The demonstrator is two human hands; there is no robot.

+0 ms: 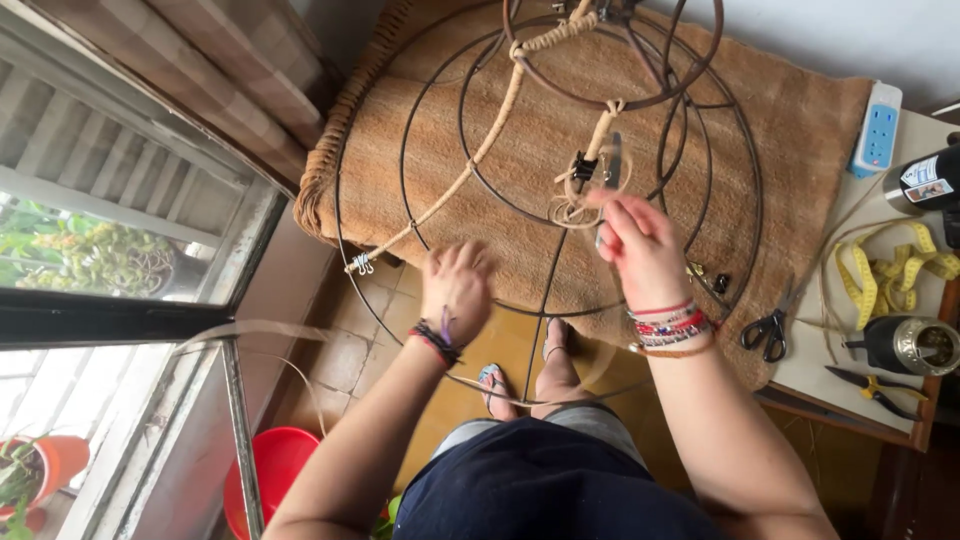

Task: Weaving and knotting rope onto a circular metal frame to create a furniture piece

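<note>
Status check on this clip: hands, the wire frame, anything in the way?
Left hand blurred, grip unclear. Right hand pinching fibre strand at wire frame spoke. Black clip holds wrapping above. Nothing blocking.

Dark round wire frame (440, 150), partly wrapped in tan cord (490, 130), stands tilted.

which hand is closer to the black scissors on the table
Right. The right hand is up at the wire frame, just left of the scissors; the left hand is farther left.
</note>
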